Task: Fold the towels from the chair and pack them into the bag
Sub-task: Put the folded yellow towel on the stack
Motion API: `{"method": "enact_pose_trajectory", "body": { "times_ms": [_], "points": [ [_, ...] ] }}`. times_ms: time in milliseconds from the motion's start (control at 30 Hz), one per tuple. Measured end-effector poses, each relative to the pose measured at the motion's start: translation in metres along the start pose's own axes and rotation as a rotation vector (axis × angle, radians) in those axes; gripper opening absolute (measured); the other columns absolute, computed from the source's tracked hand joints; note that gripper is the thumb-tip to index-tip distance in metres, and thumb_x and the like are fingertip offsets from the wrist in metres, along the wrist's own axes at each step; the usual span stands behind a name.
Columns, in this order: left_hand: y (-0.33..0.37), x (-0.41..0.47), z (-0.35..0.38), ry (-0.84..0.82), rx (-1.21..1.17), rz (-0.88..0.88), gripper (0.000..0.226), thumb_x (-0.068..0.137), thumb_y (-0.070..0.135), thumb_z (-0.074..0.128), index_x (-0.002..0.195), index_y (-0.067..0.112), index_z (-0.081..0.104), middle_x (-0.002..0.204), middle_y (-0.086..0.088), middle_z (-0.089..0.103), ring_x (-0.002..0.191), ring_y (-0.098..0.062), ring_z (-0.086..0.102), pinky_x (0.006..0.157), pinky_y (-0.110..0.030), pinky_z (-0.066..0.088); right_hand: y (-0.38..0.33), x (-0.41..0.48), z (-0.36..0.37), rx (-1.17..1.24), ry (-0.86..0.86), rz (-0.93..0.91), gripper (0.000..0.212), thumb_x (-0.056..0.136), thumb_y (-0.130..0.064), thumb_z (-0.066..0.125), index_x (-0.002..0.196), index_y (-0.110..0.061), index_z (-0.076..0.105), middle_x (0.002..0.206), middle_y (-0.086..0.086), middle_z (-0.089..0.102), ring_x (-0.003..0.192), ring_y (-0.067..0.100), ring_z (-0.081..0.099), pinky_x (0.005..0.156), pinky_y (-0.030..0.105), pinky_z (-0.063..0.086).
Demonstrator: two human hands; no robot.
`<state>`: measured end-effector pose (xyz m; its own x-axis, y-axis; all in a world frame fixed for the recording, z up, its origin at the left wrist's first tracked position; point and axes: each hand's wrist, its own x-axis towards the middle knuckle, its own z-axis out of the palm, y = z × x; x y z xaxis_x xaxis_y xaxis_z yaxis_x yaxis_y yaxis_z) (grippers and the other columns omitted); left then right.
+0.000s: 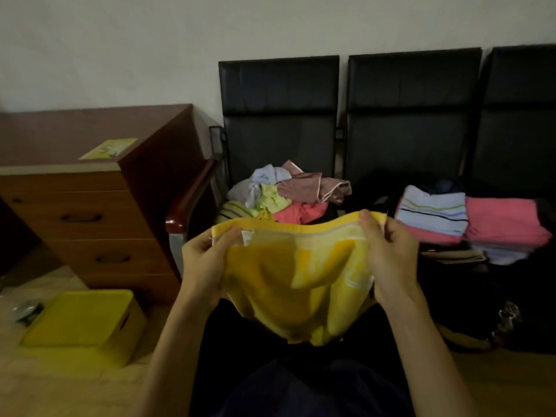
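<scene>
**Dim room, towel held mid-fold: risks noted**

Lighting is poor. A pale wall (120, 55) backs a row of black chairs (279, 115), and the floor (60, 386) is light tile.

The yellow towel (298, 275) hangs in front of the person. The left hand (204, 260) pinches its top hem at one corner and the right hand (388, 251) pinches the other, fingers curled over the edge. Its lower part sags in a bunch.

Positions relative to the yellow towel:
- Just behind it: a loose pile (285, 194) of unfolded towels on a chair seat.
- Behind and to its right: a folded stack (469, 227), which appears to rest on a dark bag (481, 311). The bag's opening is too dark to make out.
- To its left: a wooden drawer cabinet (90, 212).
- Below and to its left: a yellow box (84, 320) on the floor.

Risks, as judged:
- The bunched lower edge may fold crooked unless shaken flat.
- A light pinch could let a corner slip.
- The folded stack looks uneven, so another towel laid off-centre could tip it.
- The bag blends with the chairs in this light, so packing may miss the opening.
</scene>
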<state>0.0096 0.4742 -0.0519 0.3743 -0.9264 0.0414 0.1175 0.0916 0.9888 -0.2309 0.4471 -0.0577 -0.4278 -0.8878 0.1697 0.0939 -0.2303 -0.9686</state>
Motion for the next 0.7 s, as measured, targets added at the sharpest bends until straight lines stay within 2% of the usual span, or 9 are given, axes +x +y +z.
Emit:
{"method": "enact_pose_trajectory", "body": {
  "times_ms": [133, 233, 300, 433, 533, 633, 700],
  "points": [
    [-0.007, -0.014, 0.015, -0.007, 0.037, 0.007, 0.013, 0.088, 0.017, 0.073, 0.079, 0.009, 0.076, 0.083, -0.020, 0.074, 0.082, -0.040, 0.072, 0.076, -0.057, 0.060, 0.008, -0.022, 0.011, -0.026, -0.054, -0.004, 0.037, 0.091, -0.028, 0.070, 0.074, 0.004, 0.063, 0.065, 0.010, 0.058, 0.063, 0.015, 0.052, 0.059, 0.033, 0.046],
    [-0.010, -0.022, 0.024, -0.088, 0.119, 0.068, 0.012, 0.087, 0.017, 0.074, 0.080, 0.009, 0.077, 0.080, -0.015, 0.075, 0.078, -0.036, 0.073, 0.073, -0.057, 0.059, 0.006, -0.035, 0.019, -0.036, -0.126, 0.005, 0.030, 0.089, -0.027, 0.071, 0.073, -0.001, 0.068, 0.063, 0.015, 0.060, 0.061, 0.015, 0.055, 0.055, 0.031, 0.047],
    [-0.010, -0.028, 0.029, -0.163, 0.171, 0.091, 0.012, 0.086, 0.021, 0.073, 0.081, 0.011, 0.077, 0.079, -0.010, 0.075, 0.076, -0.031, 0.073, 0.071, -0.053, 0.060, 0.004, -0.041, 0.023, -0.025, -0.172, 0.035, 0.026, 0.087, -0.026, 0.074, 0.073, -0.005, 0.070, 0.067, 0.019, 0.065, 0.062, 0.017, 0.058, 0.057, 0.032, 0.050],
    [-0.009, -0.036, 0.039, -0.211, 0.159, 0.117, 0.010, 0.088, 0.017, 0.072, 0.081, 0.015, 0.079, 0.077, -0.006, 0.076, 0.073, -0.024, 0.073, 0.065, -0.034, 0.060, 0.002, -0.052, 0.028, -0.076, -0.273, 0.028, 0.019, 0.086, -0.025, 0.076, 0.070, -0.015, 0.073, 0.067, 0.002, 0.071, 0.065, 0.016, 0.067, 0.060, 0.029, 0.053],
    [-0.010, -0.037, 0.045, -0.246, 0.157, 0.145, 0.011, 0.090, 0.019, 0.070, 0.090, 0.013, 0.079, 0.080, -0.009, 0.076, 0.077, -0.029, 0.072, 0.065, -0.031, 0.056, 0.000, -0.058, 0.032, -0.126, -0.308, -0.021, 0.010, 0.086, -0.024, 0.076, 0.077, -0.019, 0.074, 0.070, -0.001, 0.071, 0.069, 0.012, 0.068, 0.062, 0.021, 0.052],
    [-0.008, -0.039, 0.047, -0.287, 0.141, 0.153, 0.013, 0.091, 0.020, 0.069, 0.097, 0.014, 0.079, 0.084, -0.006, 0.077, 0.080, -0.024, 0.074, 0.066, -0.026, 0.057, -0.001, -0.060, 0.033, -0.145, -0.300, -0.037, 0.009, 0.086, -0.023, 0.075, 0.079, -0.018, 0.073, 0.072, -0.001, 0.071, 0.068, 0.009, 0.067, 0.061, 0.018, 0.051],
    [-0.008, -0.040, 0.047, -0.304, 0.177, 0.166, 0.013, 0.092, 0.022, 0.069, 0.098, 0.016, 0.079, 0.083, -0.004, 0.077, 0.079, -0.021, 0.074, 0.067, -0.029, 0.058, -0.001, -0.059, 0.033, -0.152, -0.275, -0.041, 0.011, 0.087, -0.024, 0.074, 0.076, -0.019, 0.073, 0.071, -0.002, 0.070, 0.067, 0.007, 0.066, 0.061, 0.017, 0.050]
  ]
}}
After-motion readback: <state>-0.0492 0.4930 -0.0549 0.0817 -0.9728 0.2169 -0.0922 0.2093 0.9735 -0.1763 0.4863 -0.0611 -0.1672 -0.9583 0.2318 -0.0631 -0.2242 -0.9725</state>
